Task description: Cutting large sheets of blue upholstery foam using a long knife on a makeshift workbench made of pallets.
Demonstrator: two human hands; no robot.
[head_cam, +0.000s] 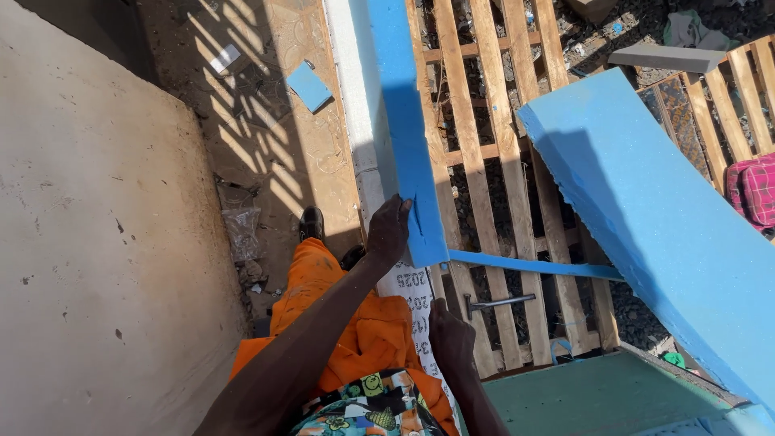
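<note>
1. A long blue foam slab (408, 121) stands on edge, its long axis running away from the person, from near the waist towards the top of the view.
2. The left hand (389, 230) grips the slab's near end, fingers curled over the blue face and thumb on the white side panel (355, 97); it is closed on the foam.
3. The right hand (450, 339) rests lower, beside the white panel's printed part; whether it grasps anything cannot be told.
4. A thin blue strip (533, 265) leads from the slab's near corner off to the right, across the wooden pallet (484, 161).
5. A metal hammer-like tool (496, 303) lies on the pallet just beyond the right hand.
6. A wide blue foam sheet (646, 218) leans to the right, well apart from the slab, leaving open pallet slats between.
7. To the left lies dirt ground (266, 121) with a small blue offcut (309, 85), then a pale wall (97, 242) close by.
</note>
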